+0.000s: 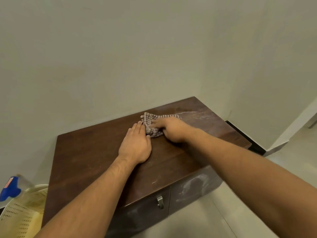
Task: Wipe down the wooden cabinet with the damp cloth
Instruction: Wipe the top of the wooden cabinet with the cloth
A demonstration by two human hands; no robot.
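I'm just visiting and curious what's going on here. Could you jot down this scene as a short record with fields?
activity: wiping a cabinet top
cloth: checked cloth, bunched, lying on the cabinet top
right hand: right hand pressing on the cloth
left hand: left hand flat on the wood, fingertips at the cloth's edge
cabinet: dark wooden cabinet, whitish dusty smears at the far right and on the front
handle: metal handle on the front
beside cabinet: perforated yellow basket, left

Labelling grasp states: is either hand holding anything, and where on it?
The right hand presses the crumpled checked cloth at its near right part onto the dark wooden cabinet top. The left hand lies flat, fingertips touching the cloth's left edge.
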